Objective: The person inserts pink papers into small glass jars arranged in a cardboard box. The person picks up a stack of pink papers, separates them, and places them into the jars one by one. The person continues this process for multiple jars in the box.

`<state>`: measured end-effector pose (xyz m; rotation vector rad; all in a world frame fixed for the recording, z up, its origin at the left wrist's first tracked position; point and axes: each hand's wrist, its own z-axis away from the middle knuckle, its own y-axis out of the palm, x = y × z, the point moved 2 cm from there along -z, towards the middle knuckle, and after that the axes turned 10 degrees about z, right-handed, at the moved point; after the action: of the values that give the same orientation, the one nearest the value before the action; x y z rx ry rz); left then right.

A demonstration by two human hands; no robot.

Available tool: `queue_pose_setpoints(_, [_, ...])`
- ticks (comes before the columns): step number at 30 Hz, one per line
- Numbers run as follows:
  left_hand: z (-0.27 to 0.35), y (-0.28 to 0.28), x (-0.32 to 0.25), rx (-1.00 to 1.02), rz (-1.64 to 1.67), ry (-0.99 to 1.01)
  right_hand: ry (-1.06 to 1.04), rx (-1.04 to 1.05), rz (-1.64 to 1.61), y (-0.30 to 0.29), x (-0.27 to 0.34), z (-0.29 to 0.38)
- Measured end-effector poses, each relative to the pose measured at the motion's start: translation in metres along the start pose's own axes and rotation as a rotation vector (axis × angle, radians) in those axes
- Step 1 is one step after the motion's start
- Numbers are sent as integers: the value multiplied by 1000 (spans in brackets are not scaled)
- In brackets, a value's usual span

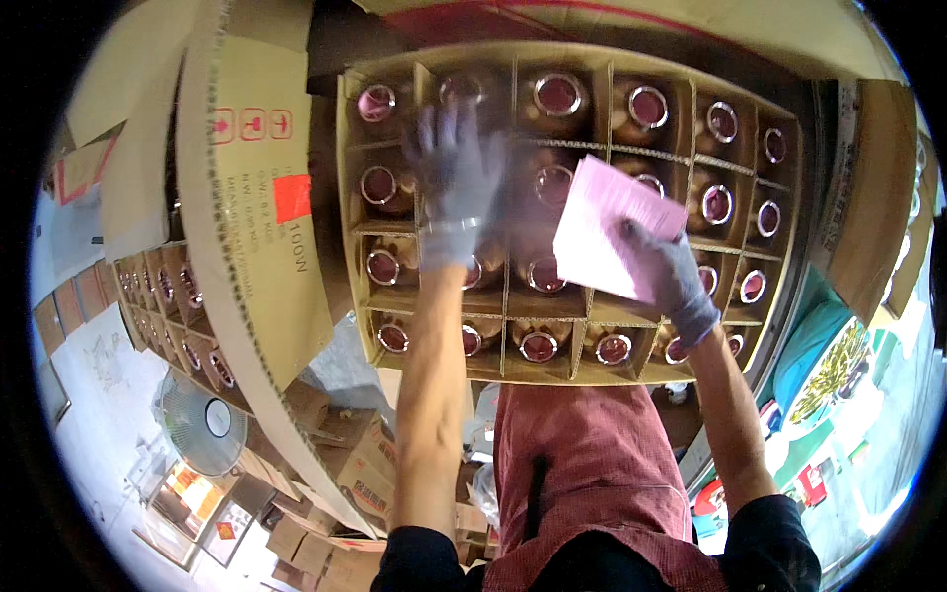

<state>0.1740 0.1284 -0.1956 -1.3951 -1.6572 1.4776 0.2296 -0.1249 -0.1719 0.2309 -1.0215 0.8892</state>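
A cardboard carton (533,377) with corrugated dividers (651,153) lies open before me. In its compartments stand several objects with round, shiny-rimmed mouths (558,95); inside them I see dark pink, and a lighter pink piece (376,103) shows at the far left corner. My left hand (460,174), in a grey glove, hovers over the second column from the left, fingers spread and blurred, with nothing visible in it. It hides part of the compartments beneath. On the right, my gloved right hand (662,266) grips a stack of pink paper sheets (610,222), which bear print too small to read.
A tall cardboard flap (274,170) with printing and a red sticker rises at left. Beyond it are another divided carton (166,288) and a fan (203,425). Cartons (370,466) lie below left. A cardboard panel (869,200) stands at right, near a teal bag (821,340).
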Motion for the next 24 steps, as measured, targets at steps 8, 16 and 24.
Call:
queue_pose_setpoints(8, [134, -148, -111, 280, 1119, -827, 167, 295, -213, -5, 44, 95])
queue_pose_setpoints(16, [295, -257, -71, 356, 1050, -1237, 280, 660, -307, 113, 14, 199])
queue_pose_setpoints(24, [355, -389, 52, 81, 1179, -1175, 123, 956, -399, 269, 111, 236])
